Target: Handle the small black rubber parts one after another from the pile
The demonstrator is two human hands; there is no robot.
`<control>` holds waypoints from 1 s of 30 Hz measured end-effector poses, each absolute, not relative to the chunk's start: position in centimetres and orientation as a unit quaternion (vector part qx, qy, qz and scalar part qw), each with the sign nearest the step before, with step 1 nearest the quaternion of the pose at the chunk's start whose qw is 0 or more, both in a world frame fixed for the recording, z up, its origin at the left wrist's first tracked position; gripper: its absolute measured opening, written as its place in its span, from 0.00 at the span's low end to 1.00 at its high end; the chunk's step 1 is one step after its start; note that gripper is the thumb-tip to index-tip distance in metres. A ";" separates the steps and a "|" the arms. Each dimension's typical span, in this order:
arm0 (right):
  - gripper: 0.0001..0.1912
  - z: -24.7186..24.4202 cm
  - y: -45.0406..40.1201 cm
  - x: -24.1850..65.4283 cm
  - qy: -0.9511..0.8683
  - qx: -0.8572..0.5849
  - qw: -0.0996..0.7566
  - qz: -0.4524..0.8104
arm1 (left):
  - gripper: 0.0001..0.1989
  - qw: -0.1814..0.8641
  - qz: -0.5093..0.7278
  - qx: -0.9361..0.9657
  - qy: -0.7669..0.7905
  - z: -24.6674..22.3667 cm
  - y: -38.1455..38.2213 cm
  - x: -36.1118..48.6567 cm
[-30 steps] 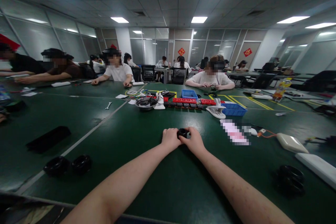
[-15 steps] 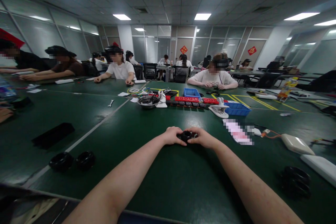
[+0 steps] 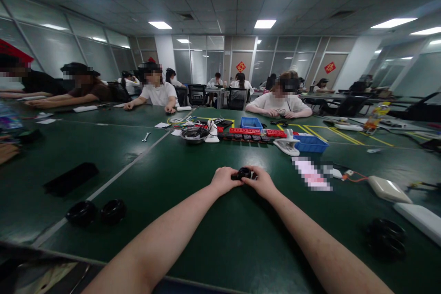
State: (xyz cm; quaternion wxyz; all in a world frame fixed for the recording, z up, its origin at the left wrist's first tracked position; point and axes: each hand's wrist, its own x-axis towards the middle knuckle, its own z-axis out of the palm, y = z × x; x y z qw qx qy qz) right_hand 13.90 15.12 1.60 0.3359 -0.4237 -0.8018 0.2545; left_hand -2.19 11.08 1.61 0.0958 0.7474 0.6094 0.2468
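left hand — thumb shifted back from front of black ring | right hand — thumb now across it

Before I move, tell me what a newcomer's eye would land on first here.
Probably the two bare hands, left and right, meeting mid-view around a small black ring-shaped part above the dark green table. Next, likely the bright red strip across the table beyond them, with a blue bin near its right end. Glossy black rings also stand out at the lower left.

Head-worn view, forward and down
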 end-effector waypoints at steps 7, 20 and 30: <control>0.16 0.6 14.7 13.1 -0.786 -0.451 0.381 0.184 | 0.20 0.048 0.244 0.736 0.629 1.6 10.6 -1.1; 0.16 0.5 14.6 12.8 -0.780 -0.458 0.389 0.173 | 0.18 0.025 0.215 0.705 0.676 1.7 10.9 -0.2; 0.15 0.8 14.4 12.7 -0.779 -0.463 0.383 0.177 | 0.16 0.038 0.218 0.698 0.681 1.4 11.4 -0.1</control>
